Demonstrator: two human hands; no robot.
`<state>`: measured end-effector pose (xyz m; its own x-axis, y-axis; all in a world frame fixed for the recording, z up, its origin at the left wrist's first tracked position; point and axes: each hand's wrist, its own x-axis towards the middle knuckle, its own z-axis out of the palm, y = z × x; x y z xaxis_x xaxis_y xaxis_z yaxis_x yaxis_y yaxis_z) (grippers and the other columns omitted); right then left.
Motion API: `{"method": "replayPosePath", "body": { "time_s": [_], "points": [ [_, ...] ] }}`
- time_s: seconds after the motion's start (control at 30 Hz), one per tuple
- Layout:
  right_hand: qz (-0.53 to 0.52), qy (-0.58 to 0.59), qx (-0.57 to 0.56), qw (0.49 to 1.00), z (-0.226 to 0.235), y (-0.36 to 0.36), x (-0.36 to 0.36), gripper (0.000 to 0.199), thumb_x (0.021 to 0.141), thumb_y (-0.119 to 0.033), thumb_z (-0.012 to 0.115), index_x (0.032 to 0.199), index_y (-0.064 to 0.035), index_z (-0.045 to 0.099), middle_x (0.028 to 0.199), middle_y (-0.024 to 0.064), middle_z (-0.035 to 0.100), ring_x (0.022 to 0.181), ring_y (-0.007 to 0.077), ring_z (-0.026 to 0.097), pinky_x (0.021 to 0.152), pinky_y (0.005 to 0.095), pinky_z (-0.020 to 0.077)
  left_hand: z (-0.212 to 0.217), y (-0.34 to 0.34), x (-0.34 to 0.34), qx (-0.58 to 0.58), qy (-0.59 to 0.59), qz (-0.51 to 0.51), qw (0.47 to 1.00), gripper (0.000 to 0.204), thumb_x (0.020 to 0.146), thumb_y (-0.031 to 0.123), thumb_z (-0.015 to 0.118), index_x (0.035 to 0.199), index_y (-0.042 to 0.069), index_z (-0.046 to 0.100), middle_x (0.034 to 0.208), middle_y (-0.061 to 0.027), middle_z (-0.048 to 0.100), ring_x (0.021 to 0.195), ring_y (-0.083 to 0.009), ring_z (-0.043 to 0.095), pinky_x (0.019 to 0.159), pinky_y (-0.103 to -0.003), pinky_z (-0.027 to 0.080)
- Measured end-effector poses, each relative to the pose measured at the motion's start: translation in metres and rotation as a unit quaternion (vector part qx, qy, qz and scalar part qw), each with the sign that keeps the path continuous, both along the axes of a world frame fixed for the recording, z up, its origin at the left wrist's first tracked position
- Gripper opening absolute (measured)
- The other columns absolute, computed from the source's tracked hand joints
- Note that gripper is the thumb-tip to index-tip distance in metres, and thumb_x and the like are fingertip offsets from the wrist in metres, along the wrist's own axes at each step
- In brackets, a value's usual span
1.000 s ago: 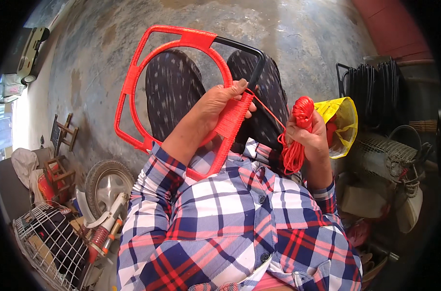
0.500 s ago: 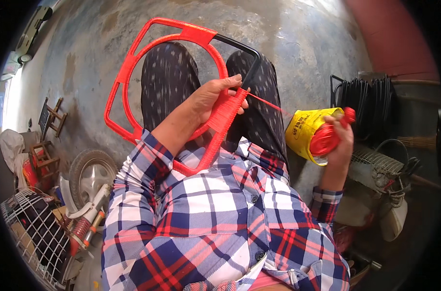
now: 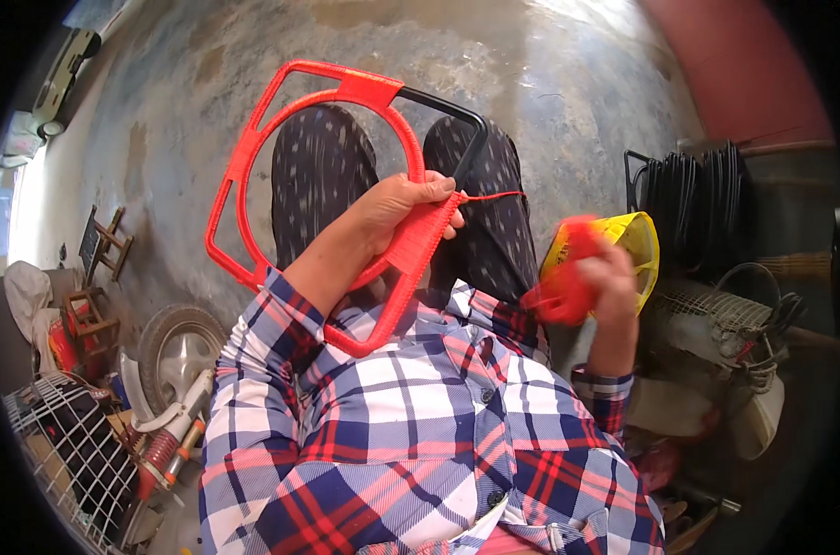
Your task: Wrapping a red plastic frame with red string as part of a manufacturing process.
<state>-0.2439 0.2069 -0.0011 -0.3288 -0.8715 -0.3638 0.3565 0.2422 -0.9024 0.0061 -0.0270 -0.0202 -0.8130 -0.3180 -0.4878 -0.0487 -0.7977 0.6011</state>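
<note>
Over my thighs lies a frame (image 3: pixel 374 339), its angular outer rim joined to an inner ring and mostly wrapped in red cord. A stretch of bare black rod (image 3: pixel 445 104) shows at its upper right corner. My left hand (image 3: pixel 403 208) grips the frame's right side where the wrapping ends, thumb on top, fingertips showing beyond the edge. From there a loose red strand (image 3: pixel 494 195) runs right. My right hand (image 3: pixel 612 285), blurred by motion, is closed on a bundle of red cord (image 3: pixel 565 291), in front of a yellow container (image 3: pixel 648 245) with an open mouth.
Black metal frames (image 3: pixel 692 190) stand stacked at the right, above a wire basket (image 3: pixel 706 310). On the left are a wheel (image 3: pixel 152 347), a white wire crate (image 3: pixel 78 444) and small wooden stools (image 3: pixel 115 242). Grey concrete floor (image 3: pixel 420 46) stretches ahead.
My right hand has moved left and slightly down with the red cord bundle, now in front of the yellow container. The strand has gone from taut to slack. The frame sits slightly lower in view.
</note>
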Motion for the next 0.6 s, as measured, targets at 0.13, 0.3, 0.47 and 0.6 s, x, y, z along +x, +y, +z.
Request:
{"method": "replayPosePath", "body": {
  "time_s": [0.13, 0.3, 0.47, 0.6],
  "points": [
    [0.278, 0.43, -0.011, 0.859, 0.02, -0.063, 0.055, 0.067, 0.077, -0.015, 0.074, 0.138, -0.0031, 0.048, 0.095, 0.0176, 0.067, 0.086, 0.0313, 0.067, 0.08, 0.0365, 0.0522, 0.001, 0.007, 0.001, -0.004, -0.001, 0.005, 1.0, 0.025, 0.095, 0.025, 0.064, 0.102, 0.001, 0.061, 0.081, -0.0127, 0.069, 0.066, -0.0197, 0.069, 0.061, -0.028, 0.058],
    [0.131, 0.484, -0.016, 0.865, 0.013, -0.114, 0.064, 0.091, 0.077, -0.01, 0.073, 0.152, -0.0071, 0.023, 0.091, 0.016, 0.066, 0.084, 0.0286, 0.068, 0.08, 0.0364, 0.0525, 0.01, 0.015, 0.001, -0.006, 0.031, -0.006, 0.999, 0.019, 0.095, 0.023, 0.064, 0.096, 0.004, 0.06, 0.08, -0.0135, 0.069, 0.067, -0.0202, 0.069, 0.062, -0.029, 0.058],
    [0.028, 0.194, -0.215, 0.957, -0.009, -0.145, 0.06, 0.095, 0.075, 0.005, 0.06, 0.156, -0.0094, 0.014, 0.102, 0.0103, 0.062, 0.091, 0.0175, 0.064, 0.084, 0.0306, 0.0507, 0.006, 0.018, -0.002, -0.005, 0.042, -0.013, 0.999, 0.018, 0.094, 0.022, 0.066, 0.094, 0.005, 0.06, 0.081, -0.0149, 0.069, 0.068, -0.0217, 0.069, 0.063, -0.029, 0.057],
    [0.036, 0.046, -0.232, 0.971, 0.003, -0.15, 0.064, 0.099, 0.07, 0.009, 0.055, 0.157, -0.0093, 0.011, 0.113, 0.0109, 0.059, 0.096, 0.0141, 0.061, 0.089, 0.0282, 0.0481, 0.0, 0.017, -0.005, -0.014, 0.043, -0.023, 0.999, 0.022, 0.092, 0.025, 0.069, 0.096, 0.004, 0.061, 0.082, -0.0165, 0.069, 0.068, -0.0237, 0.069, 0.064, -0.03, 0.056]
  ]
}}
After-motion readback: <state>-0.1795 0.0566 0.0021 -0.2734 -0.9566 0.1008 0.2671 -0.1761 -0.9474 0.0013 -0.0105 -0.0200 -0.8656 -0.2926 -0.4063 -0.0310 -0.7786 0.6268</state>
